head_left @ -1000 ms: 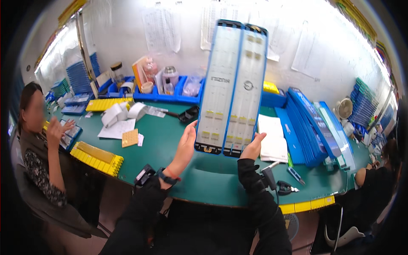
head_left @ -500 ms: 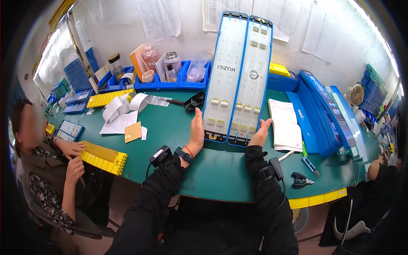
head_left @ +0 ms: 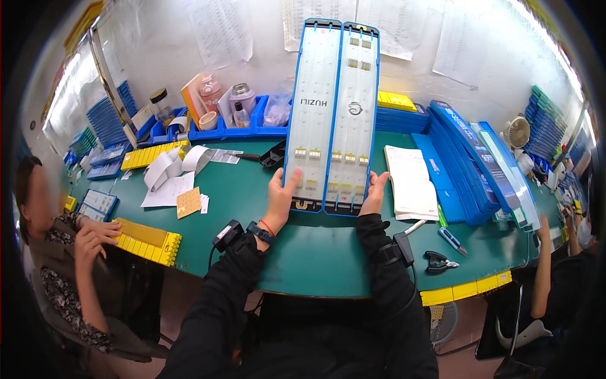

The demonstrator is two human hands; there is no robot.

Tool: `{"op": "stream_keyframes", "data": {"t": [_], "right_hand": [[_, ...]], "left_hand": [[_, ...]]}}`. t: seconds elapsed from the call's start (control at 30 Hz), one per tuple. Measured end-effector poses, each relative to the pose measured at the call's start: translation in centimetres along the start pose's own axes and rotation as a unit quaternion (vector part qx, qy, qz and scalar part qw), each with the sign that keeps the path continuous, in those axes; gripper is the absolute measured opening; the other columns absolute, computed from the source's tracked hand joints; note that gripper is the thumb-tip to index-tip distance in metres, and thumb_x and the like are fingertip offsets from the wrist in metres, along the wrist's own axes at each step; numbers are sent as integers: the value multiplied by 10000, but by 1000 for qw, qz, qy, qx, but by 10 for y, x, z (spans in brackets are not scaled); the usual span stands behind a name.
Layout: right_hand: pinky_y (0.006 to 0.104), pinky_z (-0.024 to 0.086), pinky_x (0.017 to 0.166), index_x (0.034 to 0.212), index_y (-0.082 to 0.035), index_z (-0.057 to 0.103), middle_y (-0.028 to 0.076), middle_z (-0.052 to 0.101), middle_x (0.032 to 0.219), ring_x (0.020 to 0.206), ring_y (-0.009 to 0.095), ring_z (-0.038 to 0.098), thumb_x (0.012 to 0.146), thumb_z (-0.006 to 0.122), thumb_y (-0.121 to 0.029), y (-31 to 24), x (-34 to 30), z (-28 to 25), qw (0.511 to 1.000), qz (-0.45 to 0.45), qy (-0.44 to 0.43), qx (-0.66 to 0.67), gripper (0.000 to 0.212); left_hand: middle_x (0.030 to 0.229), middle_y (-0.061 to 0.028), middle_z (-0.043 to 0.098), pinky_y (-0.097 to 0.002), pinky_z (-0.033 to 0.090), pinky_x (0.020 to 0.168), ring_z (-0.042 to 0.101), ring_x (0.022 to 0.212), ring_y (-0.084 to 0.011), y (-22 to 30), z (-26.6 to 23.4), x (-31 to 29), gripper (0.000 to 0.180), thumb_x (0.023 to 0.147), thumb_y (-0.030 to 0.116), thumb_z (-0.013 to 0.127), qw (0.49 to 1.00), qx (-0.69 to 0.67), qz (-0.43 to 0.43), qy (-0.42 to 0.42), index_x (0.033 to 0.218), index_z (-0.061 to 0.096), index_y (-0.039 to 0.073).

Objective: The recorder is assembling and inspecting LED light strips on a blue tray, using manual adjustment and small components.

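Note:
Upright in front of me is a long blue two-part case [head_left: 321, 120] with clear lids, black end pieces and small spring-like inserts in rows inside. My left hand [head_left: 279, 201] grips its lower left corner, the thumb lying on the clear lid. On the opposite lower corner, my right hand [head_left: 375, 192] is closed around the edge with its thumb up. The fingers behind the case are hidden. A wristband sits on my left wrist, and a small black device is strapped to each forearm.
Right of the case lie an open notebook [head_left: 411, 183], a utility knife [head_left: 452, 241], black-handled nippers [head_left: 439, 262] and stacked blue cases [head_left: 464, 161]. Blue bins [head_left: 221, 131] line the back. Curled paper strip [head_left: 167, 165] lies left. A co-worker sits by a yellow slotted block [head_left: 148, 242]; another person is at right.
The case has straightened and shifted left in the picture, with both hands. My left thumb has come over its lid. The left co-worker's hands have drawn together; an arm shows at right.

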State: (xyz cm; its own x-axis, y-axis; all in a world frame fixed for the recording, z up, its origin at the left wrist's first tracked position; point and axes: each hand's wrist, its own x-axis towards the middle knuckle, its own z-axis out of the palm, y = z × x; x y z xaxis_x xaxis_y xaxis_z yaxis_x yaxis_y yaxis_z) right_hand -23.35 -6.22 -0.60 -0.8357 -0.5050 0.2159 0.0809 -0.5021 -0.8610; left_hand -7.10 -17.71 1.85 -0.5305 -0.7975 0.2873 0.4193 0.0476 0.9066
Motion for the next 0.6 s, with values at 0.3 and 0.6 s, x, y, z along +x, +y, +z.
{"op": "stream_keyframes", "data": {"t": [0.3, 0.6], "right_hand": [[270, 429, 843, 1038, 58, 581, 106, 622, 983, 915, 166, 558, 1022, 288, -477, -13, -12, 4, 993, -86, 30, -78, 610], [233, 445, 796, 1002, 37, 562, 67, 627, 957, 864, 107, 559, 988, 507, -258, -12, -13, 6, 994, -104, 16, -37, 300]], "left_hand": [[987, -75, 632, -228, 486, 779, 594, 872, -94, 9, 4, -6, 311, 880, 206, 686, 999, 13, 10, -28, 1040, 524, -5], [999, -78, 642, -229, 478, 786, 588, 888, -93, 10, 5, -6, 301, 916, 219, 641, 997, 44, 53, -29, 1072, 552, -23]]}}
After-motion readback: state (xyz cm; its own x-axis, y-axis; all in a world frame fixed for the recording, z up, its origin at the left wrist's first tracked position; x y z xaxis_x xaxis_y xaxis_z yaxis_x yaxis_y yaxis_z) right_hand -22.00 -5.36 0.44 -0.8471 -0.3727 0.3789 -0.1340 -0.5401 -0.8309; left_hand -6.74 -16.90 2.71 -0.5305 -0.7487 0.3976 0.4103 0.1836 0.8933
